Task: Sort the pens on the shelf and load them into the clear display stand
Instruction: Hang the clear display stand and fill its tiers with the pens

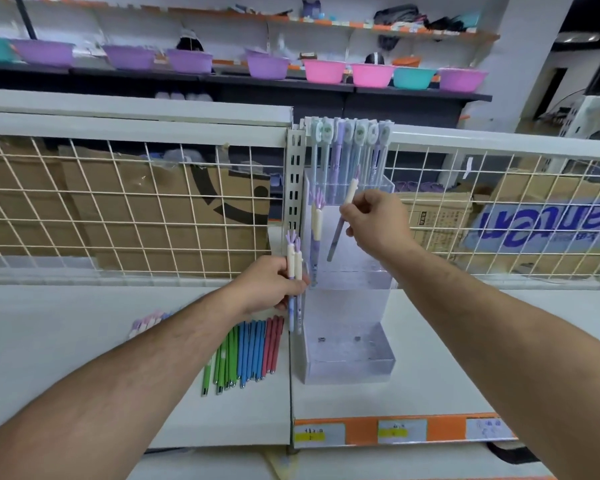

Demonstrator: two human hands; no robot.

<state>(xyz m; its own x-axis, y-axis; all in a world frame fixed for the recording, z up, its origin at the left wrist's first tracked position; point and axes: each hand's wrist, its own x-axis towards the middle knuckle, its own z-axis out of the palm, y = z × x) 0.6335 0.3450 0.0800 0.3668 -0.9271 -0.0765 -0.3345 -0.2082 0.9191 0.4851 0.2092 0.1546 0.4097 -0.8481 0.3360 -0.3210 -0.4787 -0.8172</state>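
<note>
A clear tiered display stand (349,358) stands on the white shelf (66,323). Its top tier holds several pens with pale character caps (352,143). Two purple pens with cream caps (315,233) stand in the middle tier. My right hand (374,220) pinches one purple pen with a cream cap (340,223), tilted, above the middle tier. My left hand (274,285) grips a small bundle of the same purple pens (294,258) upright, just left of the stand. Green, blue and red pens (246,351) lie in a row on the shelf under my left forearm.
More pale purple pens (146,322) lie on the shelf at left, partly hidden by my arm. A white wire grid (136,209) backs the shelf, with cardboard boxes behind it. Coloured plastic basins (326,71) line a far shelf. Orange price strip (395,432) marks the front edge.
</note>
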